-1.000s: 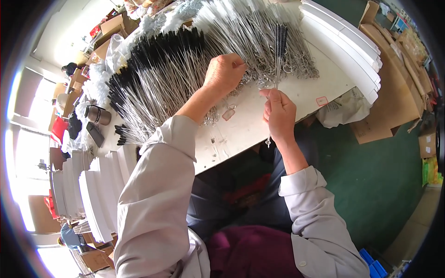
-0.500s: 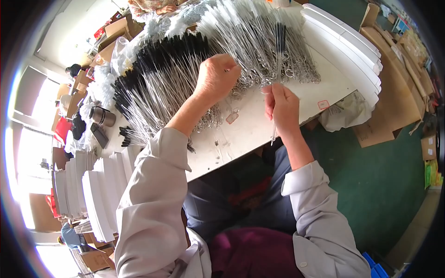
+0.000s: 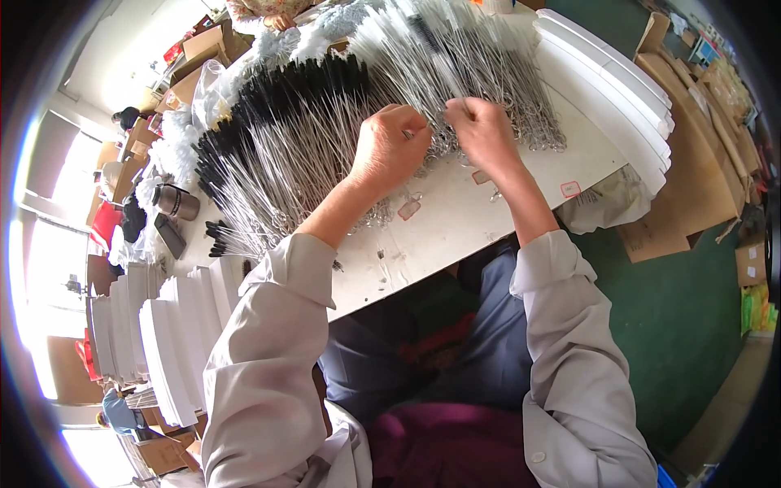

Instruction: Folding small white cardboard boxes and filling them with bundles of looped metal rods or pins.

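Observation:
Over the table's heaps my right hand (image 3: 484,134) is closed, pinching the wire stem of a thin cleaning brush (image 3: 425,36) with black bristles; the brush leans up and to the left, slightly blurred. My left hand (image 3: 392,142) is curled beside it, with a small glint of metal at its fingers; what it holds is mostly hidden. Beneath and behind my hands lie white-bristled wire brushes (image 3: 508,69), their looped ends toward me. To the left is a thick heap of black-bristled wire brushes (image 3: 301,89).
Small red-framed labels (image 3: 409,209) lie on the white table (image 3: 431,232). Curved white sheets (image 3: 606,81) are stacked at the right, by a large cardboard box (image 3: 687,171). A metal flask (image 3: 175,201) and more white stacks (image 3: 175,342) stand left. Across the table another person's hand (image 3: 279,22) shows.
My right hand has moved away from me and slightly left, and the brush in it now tilts left. The left hand has shifted slightly right and down, staying curled.

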`<state>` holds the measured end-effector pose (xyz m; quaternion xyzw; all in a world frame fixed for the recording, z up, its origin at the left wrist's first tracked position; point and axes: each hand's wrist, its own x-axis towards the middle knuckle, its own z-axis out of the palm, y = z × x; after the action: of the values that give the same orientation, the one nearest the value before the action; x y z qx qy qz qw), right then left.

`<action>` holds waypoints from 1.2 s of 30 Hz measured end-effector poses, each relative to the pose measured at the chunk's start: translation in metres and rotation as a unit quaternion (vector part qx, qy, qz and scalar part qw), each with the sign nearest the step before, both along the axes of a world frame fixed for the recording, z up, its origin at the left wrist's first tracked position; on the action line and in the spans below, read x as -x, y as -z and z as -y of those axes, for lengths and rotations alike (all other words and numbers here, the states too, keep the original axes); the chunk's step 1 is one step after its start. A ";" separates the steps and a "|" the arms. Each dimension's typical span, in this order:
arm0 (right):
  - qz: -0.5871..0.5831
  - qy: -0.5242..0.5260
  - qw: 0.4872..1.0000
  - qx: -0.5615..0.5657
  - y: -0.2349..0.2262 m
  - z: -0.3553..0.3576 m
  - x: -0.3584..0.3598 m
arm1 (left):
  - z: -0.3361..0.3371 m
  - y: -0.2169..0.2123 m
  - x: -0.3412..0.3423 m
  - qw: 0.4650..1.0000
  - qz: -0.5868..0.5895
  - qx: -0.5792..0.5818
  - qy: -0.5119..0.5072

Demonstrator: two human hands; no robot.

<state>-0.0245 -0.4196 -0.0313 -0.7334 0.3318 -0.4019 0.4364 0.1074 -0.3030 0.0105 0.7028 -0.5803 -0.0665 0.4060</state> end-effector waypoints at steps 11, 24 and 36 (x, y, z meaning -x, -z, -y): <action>0.009 -0.026 0.999 -0.039 -0.003 -0.005 0.001 | 0.000 0.014 -0.006 0.999 0.029 -0.011 0.016; 0.097 0.001 0.990 -0.099 -0.019 -0.033 0.014 | 0.012 0.012 -0.017 0.970 -0.233 -0.042 -0.054; 0.194 -0.139 0.915 -0.324 -0.009 -0.034 0.013 | -0.006 -0.030 -0.010 0.842 -0.530 -0.094 -0.034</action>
<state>-0.0375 -0.3855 -0.0221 -0.4978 0.2473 -0.3420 0.7577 0.1172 -0.2974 0.0410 0.6147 -0.2435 -0.4693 0.5854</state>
